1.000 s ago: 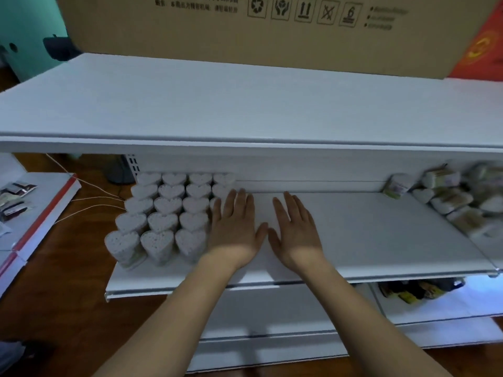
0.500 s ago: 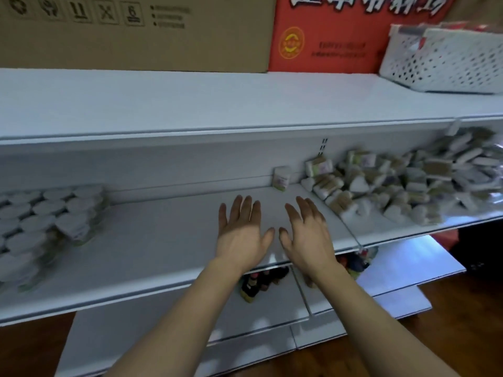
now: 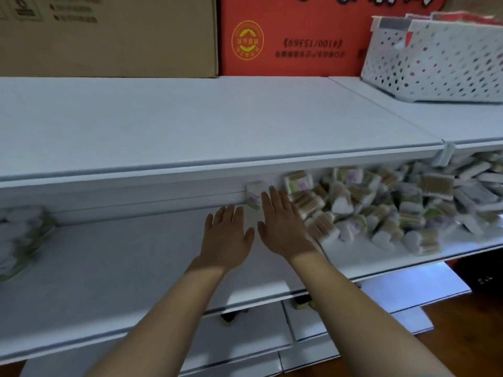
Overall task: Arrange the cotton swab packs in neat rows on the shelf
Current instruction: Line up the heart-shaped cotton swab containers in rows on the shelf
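Observation:
A loose heap of cotton swab packs (image 3: pixel 386 210) lies jumbled on the right part of the white middle shelf (image 3: pixel 114 270). At the far left edge stand the blurred heart-shaped packs in rows (image 3: pixel 19 240). One single pack (image 3: pixel 254 195) leans against the back wall, just beyond my right fingertips. My left hand (image 3: pixel 227 238) and my right hand (image 3: pixel 283 227) hover side by side over the bare shelf, palms down, fingers straight, holding nothing. The right hand is close to the heap's left edge.
The top shelf (image 3: pixel 217 118) overhangs the working shelf. On it stand a brown carton (image 3: pixel 109 36), a red carton (image 3: pixel 294 36) and a white perforated basket (image 3: pixel 435 58). Lower shelves hold small bottles (image 3: pixel 231 317). Wooden floor shows at the bottom right.
My view has swung right, from the heart-pack rows to the loose heap. Both hands travelled right along the shelf, staying flat and empty; the right hand now reaches further back.

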A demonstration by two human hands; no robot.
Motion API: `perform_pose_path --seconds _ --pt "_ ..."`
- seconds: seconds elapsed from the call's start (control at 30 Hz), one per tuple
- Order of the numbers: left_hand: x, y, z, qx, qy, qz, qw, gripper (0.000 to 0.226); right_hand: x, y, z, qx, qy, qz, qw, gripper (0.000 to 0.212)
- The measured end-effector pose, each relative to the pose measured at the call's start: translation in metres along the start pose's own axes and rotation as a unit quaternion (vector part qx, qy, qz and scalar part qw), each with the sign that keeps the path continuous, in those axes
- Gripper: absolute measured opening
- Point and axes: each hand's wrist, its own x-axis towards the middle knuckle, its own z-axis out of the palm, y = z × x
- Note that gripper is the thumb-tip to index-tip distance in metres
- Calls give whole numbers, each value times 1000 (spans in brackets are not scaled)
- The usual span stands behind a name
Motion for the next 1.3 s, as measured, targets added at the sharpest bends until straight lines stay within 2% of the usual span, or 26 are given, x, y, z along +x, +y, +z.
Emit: perform_pose_path --seconds 0.07,0.17,0.27,0.4,0.53,0.63,0.7,0.77,0.9,1.03,1.13,1.23,1.3 --pt "8 -4 0 -2 -12 -1 1000 65 20 -1 6 -18 -43 4 999 79" --pt "14 -6 1 7 -21 -6 1000 62 34 -2 17 -23 -57 8 998 82" --pt "19 -2 5 -10 -45 -35 998 60 32 9 20 1 -8 11 1000 81" --pt "24 18 8 -28 -55 -71 996 58 41 39 17 40 58 -10 997 58" --pt "23 42 15 -79 -57 -113 989 55 41 50 21 67 4 -70 995 44" --pt "21 48 20 -111 -59 -146 981 55 35 54 31 61 24 -102 993 31" --pt "17 47 22 -128 -57 -170 975 54 34 55 38 86 40 -105 990 38" --pt "12 43 22 -136 -52 -189 971 53 34 50 40 113 41 -105 987 54" --pt "2 31 20 -132 -36 -207 969 50 38 21 43 163 11 -106 981 74" --pt "-5 16 18 -132 -31 -198 971 54 49 5 52 208 0 -36 978 52" --pt "0 6 15 -113 -7 -178 978 71 41 11 50 253 5 -46 966 47" --pt "11 8 16 -13 7 -92 996 97 16 27 35 352 13 -23 936 55" --pt "22 15 19 21 25 -5 999 96 0 39 23 386 52 -1 921 54"
